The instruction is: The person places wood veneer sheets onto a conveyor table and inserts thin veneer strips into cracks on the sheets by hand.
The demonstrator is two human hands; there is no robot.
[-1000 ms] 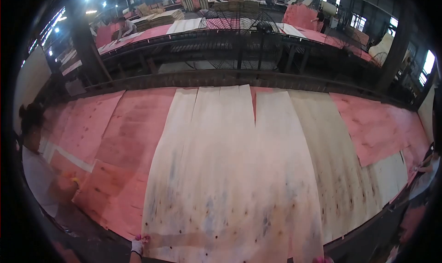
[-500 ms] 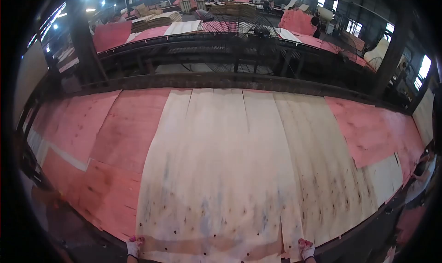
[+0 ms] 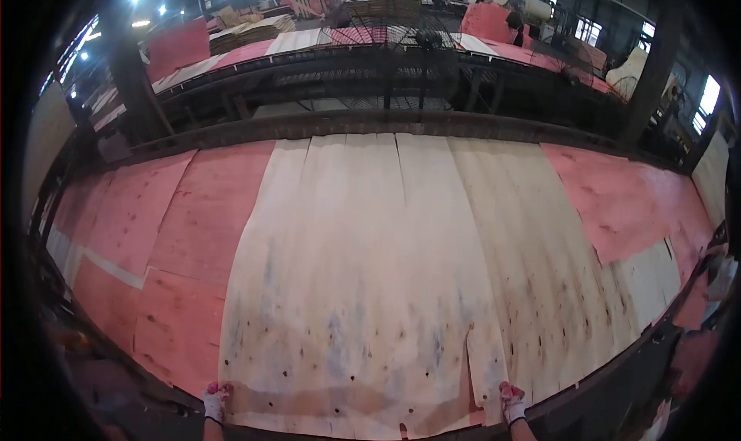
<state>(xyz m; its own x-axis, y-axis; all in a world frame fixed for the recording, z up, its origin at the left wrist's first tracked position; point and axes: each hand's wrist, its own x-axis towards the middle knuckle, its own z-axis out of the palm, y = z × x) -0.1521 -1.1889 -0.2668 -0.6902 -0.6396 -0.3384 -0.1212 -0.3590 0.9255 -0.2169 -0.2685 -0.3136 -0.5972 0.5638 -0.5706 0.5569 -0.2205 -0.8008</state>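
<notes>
A large pale wood veneer sheet point(image 3: 355, 271) with dark knots and bluish stains lies across the middle of the table. My left hand point(image 3: 216, 401), in a white glove with pink-stained fingertips, grips its near left corner. At the near right corner my right hand point(image 3: 512, 402), gloved the same way, pinches the edge. A split runs up from the near edge beside my right hand, and reddish material shows through it. Another split opens at the sheet's far edge.
Pink sheets point(image 3: 185, 310) lie at the left, a browner veneer point(image 3: 540, 286) and a pink sheet point(image 3: 610, 209) at the right. A dark beam point(image 3: 370, 124) borders the far side. Beyond are fans, another sheet-covered line and people. Part of a person shows at the right edge.
My right hand has come into fuller view at the near right corner. The pale sheet has shifted left, and its far gap has narrowed. The person at the left is no longer clearly visible.
</notes>
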